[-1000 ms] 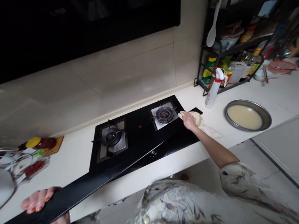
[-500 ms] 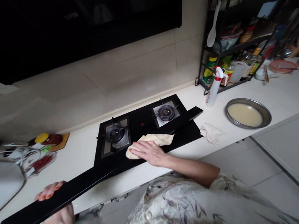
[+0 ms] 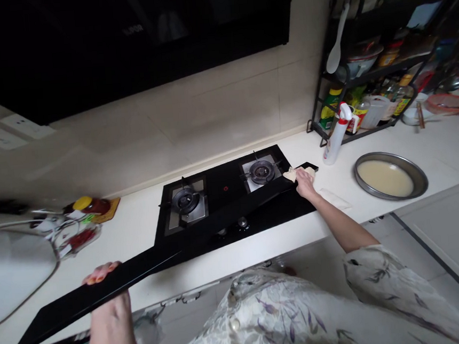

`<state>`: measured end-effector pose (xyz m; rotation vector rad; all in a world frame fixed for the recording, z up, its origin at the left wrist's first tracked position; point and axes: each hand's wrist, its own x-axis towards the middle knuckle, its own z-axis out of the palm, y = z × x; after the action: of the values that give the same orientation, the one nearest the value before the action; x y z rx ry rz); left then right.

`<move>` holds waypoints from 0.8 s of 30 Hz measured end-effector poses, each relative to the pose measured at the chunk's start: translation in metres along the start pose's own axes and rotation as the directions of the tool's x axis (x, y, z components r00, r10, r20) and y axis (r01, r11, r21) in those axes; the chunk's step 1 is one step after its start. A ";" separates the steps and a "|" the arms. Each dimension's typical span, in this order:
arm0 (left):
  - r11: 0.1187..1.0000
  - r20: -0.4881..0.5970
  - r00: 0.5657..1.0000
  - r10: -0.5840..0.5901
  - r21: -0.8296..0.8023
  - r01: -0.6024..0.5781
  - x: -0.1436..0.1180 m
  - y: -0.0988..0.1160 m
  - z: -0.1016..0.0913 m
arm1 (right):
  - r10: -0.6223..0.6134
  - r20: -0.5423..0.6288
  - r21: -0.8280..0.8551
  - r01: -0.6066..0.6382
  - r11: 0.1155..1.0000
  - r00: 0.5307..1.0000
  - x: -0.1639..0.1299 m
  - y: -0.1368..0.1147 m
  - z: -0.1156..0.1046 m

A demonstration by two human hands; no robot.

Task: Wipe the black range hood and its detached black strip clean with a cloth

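A long, flat black panel (image 3: 141, 266) stretches slantwise across the gas cooktop (image 3: 223, 172), its near left end jutting out past the counter. My left hand (image 3: 103, 274) grips this panel from below, fingers curled over its far edge. Close to the panel's right end, my right hand (image 3: 305, 184) is closed on a cream cloth (image 3: 291, 174) pressed against the surface. A second pale cloth (image 3: 335, 198) lies on the counter just right of the cooktop, partly behind my right forearm.
Right of the cooktop stand a spray bottle (image 3: 335, 140) and a round metal pan (image 3: 422, 179) of pale liquid. A black rack (image 3: 328, 85) holds bottles. At left are a yellow-lidded jar (image 3: 93, 205) and a white appliance (image 3: 19, 273). A dark range hood (image 3: 162, 49) hangs above.
My right hand has slid the cloth rightward along the panel, from its middle to near its right end. Control knobs on the cooktop now show. My left hand keeps its grip.
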<state>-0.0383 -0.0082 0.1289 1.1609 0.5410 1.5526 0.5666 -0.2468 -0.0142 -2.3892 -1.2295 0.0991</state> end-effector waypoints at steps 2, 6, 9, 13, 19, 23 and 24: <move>0.914 -0.024 0.990 0.140 -0.380 -0.139 0.014 -0.010 -0.006 | -0.027 0.006 0.013 0.027 1.000 1.000 -0.005 -0.018 0.005; 0.788 -0.037 0.979 0.198 -0.589 -0.181 0.036 -0.027 -0.023 | -0.202 0.027 0.073 0.200 0.977 0.979 -0.028 -0.083 0.012; 0.738 -0.026 0.976 0.216 -0.651 -0.181 0.040 -0.034 -0.033 | -0.381 0.096 0.149 0.365 0.919 0.920 -0.056 -0.155 0.009; 0.712 0.013 0.970 0.241 -0.682 -0.168 0.037 -0.039 -0.033 | -0.680 0.187 0.283 0.624 0.728 0.709 -0.101 -0.270 -0.003; 0.767 0.093 0.971 0.220 -0.631 -0.113 0.026 -0.028 -0.019 | -0.916 0.085 0.383 0.836 0.394 0.392 -0.131 -0.365 -0.024; 0.793 0.099 0.968 0.232 -0.596 -0.130 0.019 -0.025 -0.016 | -0.837 0.115 0.368 0.760 0.536 0.534 -0.103 -0.315 -0.017; 0.795 0.093 0.965 0.245 -0.589 -0.145 0.017 -0.027 -0.016 | -0.791 0.123 0.341 0.723 0.601 0.600 -0.093 -0.289 -0.012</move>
<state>-0.0387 0.0200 0.1074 0.8680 -0.1803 1.6179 0.2958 -0.1793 0.1053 -1.4634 -2.1304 0.2897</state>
